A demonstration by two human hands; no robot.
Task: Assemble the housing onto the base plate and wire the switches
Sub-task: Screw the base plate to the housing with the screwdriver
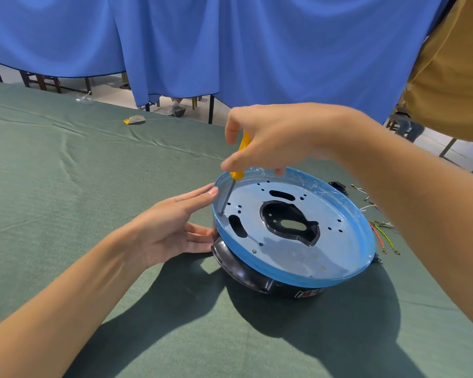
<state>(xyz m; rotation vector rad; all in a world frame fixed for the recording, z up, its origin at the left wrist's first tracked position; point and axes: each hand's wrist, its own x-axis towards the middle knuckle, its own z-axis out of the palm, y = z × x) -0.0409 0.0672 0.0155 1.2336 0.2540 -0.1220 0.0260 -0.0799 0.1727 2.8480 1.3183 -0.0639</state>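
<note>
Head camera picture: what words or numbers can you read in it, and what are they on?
Sticker on the black housing: red and white marks, too small and blurred to read.
Plate: no writing seen.
Screwdriver: no writing seen.
So nothing here can be read.

I lose most of screwdriver handle [244, 145] behind right hand [268, 140]; housing label [309, 293], 5 o'clock of base plate [339, 241], unreadable.
</note>
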